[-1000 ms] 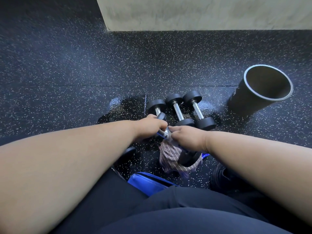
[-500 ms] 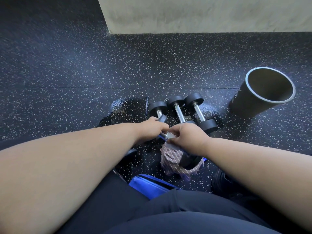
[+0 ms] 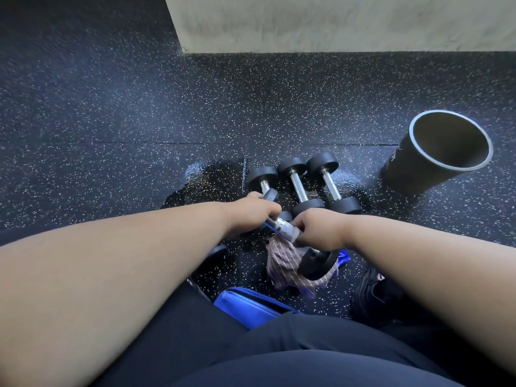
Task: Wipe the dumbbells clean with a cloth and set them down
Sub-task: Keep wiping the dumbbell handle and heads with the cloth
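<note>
I hold a small black dumbbell (image 3: 282,227) with a knurled chrome handle above the floor. My left hand (image 3: 251,213) grips its far end. My right hand (image 3: 318,230) is closed around the near part of the handle through a striped brownish cloth (image 3: 282,261), which hangs down past the near black head (image 3: 318,265). Three more black dumbbells lie side by side on the floor just beyond my hands: the left one (image 3: 262,180), the middle one (image 3: 298,185) and the right one (image 3: 331,185).
A black cylindrical bin (image 3: 435,152) lies tilted at the right. A wet patch (image 3: 212,177) shines on the speckled rubber floor left of the dumbbells. A blue pad (image 3: 245,303) sits by my knees, a dark shoe (image 3: 371,297) at right. A pale wall (image 3: 335,20) stands behind.
My right hand with the cloth has slid toward me along the handle, baring more of the chrome. The view shifted slightly.
</note>
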Demonstrator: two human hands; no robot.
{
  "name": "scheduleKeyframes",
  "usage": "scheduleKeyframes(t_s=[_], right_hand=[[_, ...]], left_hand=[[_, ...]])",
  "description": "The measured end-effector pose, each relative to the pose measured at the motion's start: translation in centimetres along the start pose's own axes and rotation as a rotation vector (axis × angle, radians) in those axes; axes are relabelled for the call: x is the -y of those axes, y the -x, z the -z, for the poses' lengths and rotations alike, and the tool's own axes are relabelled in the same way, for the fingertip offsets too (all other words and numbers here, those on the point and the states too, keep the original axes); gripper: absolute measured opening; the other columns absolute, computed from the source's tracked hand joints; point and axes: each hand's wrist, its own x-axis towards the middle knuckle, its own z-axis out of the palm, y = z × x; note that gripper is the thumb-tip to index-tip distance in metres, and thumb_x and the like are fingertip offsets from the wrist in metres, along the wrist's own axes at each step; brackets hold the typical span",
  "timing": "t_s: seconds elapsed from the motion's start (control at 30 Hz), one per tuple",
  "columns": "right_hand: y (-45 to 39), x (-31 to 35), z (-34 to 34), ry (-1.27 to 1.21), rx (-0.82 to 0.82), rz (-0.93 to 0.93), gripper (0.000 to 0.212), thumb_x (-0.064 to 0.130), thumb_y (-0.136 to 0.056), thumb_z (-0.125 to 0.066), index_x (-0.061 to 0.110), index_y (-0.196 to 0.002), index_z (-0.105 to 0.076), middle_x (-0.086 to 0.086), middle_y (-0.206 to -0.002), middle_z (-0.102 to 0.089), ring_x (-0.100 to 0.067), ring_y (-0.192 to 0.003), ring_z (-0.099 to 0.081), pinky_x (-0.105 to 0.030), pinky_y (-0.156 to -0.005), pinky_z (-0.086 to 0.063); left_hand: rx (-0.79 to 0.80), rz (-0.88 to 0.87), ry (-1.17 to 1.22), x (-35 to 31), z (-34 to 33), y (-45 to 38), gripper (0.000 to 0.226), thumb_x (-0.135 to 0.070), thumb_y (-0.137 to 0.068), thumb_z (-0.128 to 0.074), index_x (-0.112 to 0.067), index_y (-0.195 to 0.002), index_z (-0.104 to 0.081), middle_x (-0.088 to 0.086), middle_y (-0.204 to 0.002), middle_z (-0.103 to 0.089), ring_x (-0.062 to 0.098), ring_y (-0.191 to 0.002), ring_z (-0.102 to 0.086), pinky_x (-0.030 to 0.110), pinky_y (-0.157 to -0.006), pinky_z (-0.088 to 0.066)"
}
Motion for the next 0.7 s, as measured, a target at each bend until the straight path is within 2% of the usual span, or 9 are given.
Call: scheduleKeyframes(t_s=[0.07, 0.13, 0.2, 0.27, 0.37, 0.47, 0.53, 0.6, 0.7], right_hand=[[-0.3, 0.2, 0.2, -0.110, 0.034, -0.025, 0.013, 0.022, -0.086, -0.071, 0.012, -0.094, -0.072, -0.003, -0.080, -0.069, -0.024, -0.071, -0.060, -0.036, -0.069, -0.050], [-0.6, 0.5, 0.7, -0.216, 0.095, -0.040, 0.016, 0.016, -0.087, -0.069, 0.011, -0.102, -0.072, -0.010, -0.085, -0.067, -0.021, -0.072, -0.055, -0.036, -0.070, -0.046], [-1.0, 0.5, 1.0, -0.327, 0.159, -0.040, 0.022, 0.008, -0.087, -0.069, 0.016, -0.107, -0.072, -0.011, -0.091, -0.072, -0.022, -0.078, -0.060, -0.039, -0.077, -0.052], [-1.4, 0.3, 1.0, -0.518, 0.241, -0.046, 0.030, 0.001, -0.083, -0.069, 0.011, -0.112, -0.072, -0.014, -0.097, -0.076, -0.027, -0.088, -0.063, -0.045, -0.085, -0.056], [-2.1, 0.5, 0.5, -0.741, 0.317, -0.051, 0.041, 0.007, -0.072, -0.069, 0.004, -0.113, -0.067, -0.027, -0.117, -0.071, -0.031, -0.101, -0.061, -0.051, -0.096, -0.052], [-2.7, 0.9, 0.1, -0.862, 0.336, -0.041, 0.054, 0.012, -0.064, -0.072, 0.001, -0.117, -0.065, -0.023, -0.114, -0.065, -0.033, -0.103, -0.055, -0.047, -0.094, -0.045], [-2.9, 1.0, -0.2, -0.920, 0.342, -0.052, 0.062, 0.014, -0.064, -0.069, -0.002, -0.123, -0.061, -0.023, -0.111, -0.063, -0.033, -0.101, -0.052, -0.046, -0.093, -0.041], [-3.1, 0.9, -0.3, -0.929, 0.329, -0.053, 0.070, 0.014, -0.066, -0.064, -0.008, -0.132, -0.055, -0.022, -0.105, -0.064, -0.033, -0.095, -0.057, -0.044, -0.090, -0.044], [-3.0, 0.7, -0.3, -0.842, 0.349, -0.074, 0.088, 0.022, -0.059, -0.072, -0.008, -0.139, -0.051, -0.020, -0.097, -0.065, -0.029, -0.081, -0.063, -0.044, -0.086, -0.052]], left_hand=[[-0.027, -0.006, -0.032, 0.3, 0.0, -0.3, 0.044, -0.022, -0.094, -0.065, -0.012, -0.135, -0.053, 0.005, -0.091, -0.056, 0.017, -0.073, -0.047, 0.032, -0.059, -0.031], [-0.036, -0.009, -0.042, 0.4, 0.0, -0.5, 0.047, -0.026, -0.091, -0.067, -0.016, -0.135, -0.053, 0.005, -0.096, -0.057, 0.018, -0.076, -0.049, 0.034, -0.060, -0.033], [-0.032, -0.010, -0.037, 0.4, 0.0, -0.5, 0.054, -0.030, -0.087, -0.068, -0.017, -0.137, -0.052, 0.005, -0.098, -0.058, 0.017, -0.078, -0.050, 0.035, -0.061, -0.034], [-0.020, -0.006, -0.015, 0.3, 0.0, -0.5, 0.054, -0.027, -0.089, -0.067, -0.015, -0.138, -0.051, 0.004, -0.096, -0.056, 0.016, -0.077, -0.048, 0.034, -0.061, -0.033], [-0.006, 0.007, -0.015, 0.4, 0.0, -0.5, 0.055, -0.023, -0.093, -0.067, -0.015, -0.144, -0.048, 0.004, -0.105, -0.060, 0.015, -0.081, -0.051, 0.034, -0.062, -0.034], [0.006, 0.019, -0.014, 0.6, 0.1, -0.5, 0.074, -0.033, -0.085, -0.073, -0.021, -0.151, -0.043, 0.010, -0.121, -0.064, 0.021, -0.092, -0.058, 0.034, -0.066, -0.040], [0.013, 0.027, -0.009, 0.7, 0.1, -0.5, 0.088, -0.040, -0.073, -0.074, -0.023, -0.153, -0.041, 0.012, -0.126, -0.065, 0.026, -0.102, -0.062, 0.037, -0.075, -0.046], [0.017, 0.029, -0.003, 0.7, 0.1, -0.5, 0.095, -0.042, -0.065, -0.072, -0.024, -0.153, -0.041, 0.013, -0.129, -0.065, 0.029, -0.108, -0.063, 0.039, -0.083, -0.047], [0.030, 0.024, -0.001, 0.6, 0.1, -0.4, 0.093, -0.043, -0.062, -0.071, -0.024, -0.149, -0.043, 0.010, -0.126, -0.064, 0.025, -0.105, -0.059, 0.038, -0.081, -0.043]])
